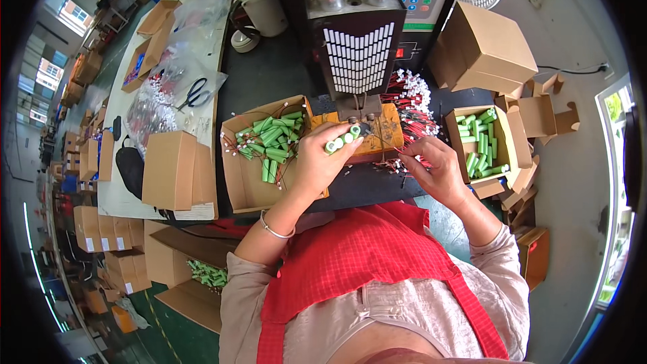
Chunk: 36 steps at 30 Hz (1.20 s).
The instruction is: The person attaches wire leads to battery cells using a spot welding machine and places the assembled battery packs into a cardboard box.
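Several green battery cells (342,141) with pale ends are gripped in my left hand (318,160), fingers closed round them. They are at the worn yellow block (391,125) under the two electrode tips of a spot welding machine (357,54). My right hand (435,167) is pinched closed on a thin wire lead (397,150) to the right of the block. That lead runs toward the cells; whether its end touches a cell is too small to tell. A heap of red and black leads with white connectors (414,98) lies behind my right hand.
An open carton (251,200) on my left holds green cells with leads. Another carton (507,140) on my right contains green cells. Scissors (194,93) and plastic bags lie on the far left table. A metal canister (264,10) stands behind. An open box of cells (207,273) sits lower left.
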Motion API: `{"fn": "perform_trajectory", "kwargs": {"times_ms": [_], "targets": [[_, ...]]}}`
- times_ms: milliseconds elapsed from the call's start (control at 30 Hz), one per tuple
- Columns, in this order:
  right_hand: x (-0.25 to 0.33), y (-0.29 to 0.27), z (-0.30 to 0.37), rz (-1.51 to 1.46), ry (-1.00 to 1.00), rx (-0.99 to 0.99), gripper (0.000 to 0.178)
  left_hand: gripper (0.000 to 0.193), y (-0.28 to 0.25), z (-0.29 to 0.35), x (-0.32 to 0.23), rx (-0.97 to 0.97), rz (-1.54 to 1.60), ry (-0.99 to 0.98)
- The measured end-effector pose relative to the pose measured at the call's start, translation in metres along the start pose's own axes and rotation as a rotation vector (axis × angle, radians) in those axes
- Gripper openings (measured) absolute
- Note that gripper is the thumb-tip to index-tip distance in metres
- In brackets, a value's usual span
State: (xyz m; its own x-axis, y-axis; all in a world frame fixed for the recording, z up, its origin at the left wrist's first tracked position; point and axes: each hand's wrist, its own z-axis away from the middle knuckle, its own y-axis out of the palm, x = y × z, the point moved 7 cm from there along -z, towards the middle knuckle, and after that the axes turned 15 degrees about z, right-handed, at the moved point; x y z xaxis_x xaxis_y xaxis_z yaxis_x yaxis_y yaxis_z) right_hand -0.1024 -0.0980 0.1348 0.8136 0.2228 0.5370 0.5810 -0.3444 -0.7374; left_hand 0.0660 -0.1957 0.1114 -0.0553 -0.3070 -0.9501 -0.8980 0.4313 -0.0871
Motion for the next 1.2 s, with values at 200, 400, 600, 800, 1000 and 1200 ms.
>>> {"fn": "perform_trajectory", "kwargs": {"times_ms": [200,400,600,800,1000,1200], "targets": [[0.004,0.005,-0.009,0.095,-0.037,0.015,0.008,0.020,0.002,-0.005,0.006,0.017,-0.124,0.013],[-0.001,0.007,-0.013,0.128,0.017,0.026,0.007,0.019,0.004,-0.008,0.006,0.017,-0.133,0.027],[-0.002,0.009,-0.015,0.168,-0.007,0.032,0.007,0.020,0.005,-0.010,0.002,0.048,-0.130,-0.059],[-0.013,0.018,-0.014,-0.065,0.162,0.177,0.011,0.019,0.002,-0.008,0.004,0.065,-0.229,0.035],[-0.019,0.036,-0.005,-0.484,0.372,0.347,0.013,0.025,-0.004,0.010,0.029,0.107,0.628,-0.603],[-0.013,0.043,-0.018,-0.404,0.320,0.252,0.018,0.017,-0.005,0.001,0.020,0.052,0.213,-0.283]]}}
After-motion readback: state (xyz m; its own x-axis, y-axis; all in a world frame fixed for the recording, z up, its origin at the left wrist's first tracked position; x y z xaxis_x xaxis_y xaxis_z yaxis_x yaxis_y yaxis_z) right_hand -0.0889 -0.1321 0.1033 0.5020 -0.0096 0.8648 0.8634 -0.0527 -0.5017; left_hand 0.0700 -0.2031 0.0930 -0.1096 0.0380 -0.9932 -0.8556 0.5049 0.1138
